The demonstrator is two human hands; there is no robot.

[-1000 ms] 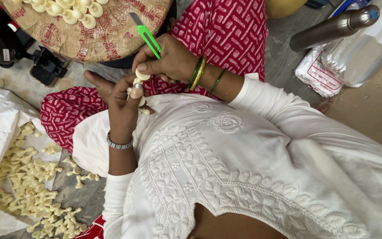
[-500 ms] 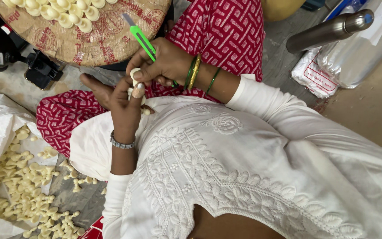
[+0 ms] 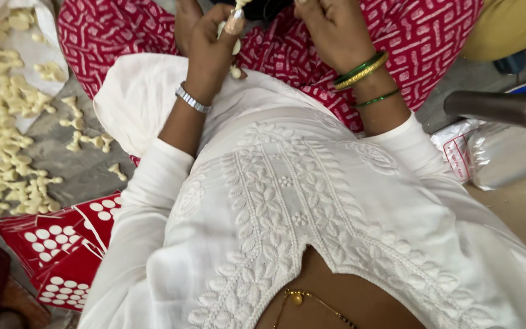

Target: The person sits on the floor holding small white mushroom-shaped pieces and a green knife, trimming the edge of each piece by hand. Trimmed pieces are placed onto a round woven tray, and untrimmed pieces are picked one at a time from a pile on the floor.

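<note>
My left hand (image 3: 209, 45), with a silver band at the wrist, is raised at the top edge, its fingers pinched on a small pale cream piece (image 3: 237, 19). Another pale bit (image 3: 235, 72) hangs just below that hand. My right hand (image 3: 335, 31), wearing green and gold bangles, is curled beside it over the red patterned cloth (image 3: 439, 36) on my lap. Its fingertips run out of the frame, so what it holds is hidden. My white embroidered top fills the middle of the view.
A heap of pale cream pieces (image 3: 4, 116) lies on a white sheet and grey floor at the left. A red cloth with white dots (image 3: 62, 244) is at the lower left. A steel bottle (image 3: 500, 108) and a clear plastic packet (image 3: 509, 155) lie at the right.
The view has tilted down and closer. The woven tray and the green-handled knife have left the frame, and both hands now sit at the top edge.
</note>
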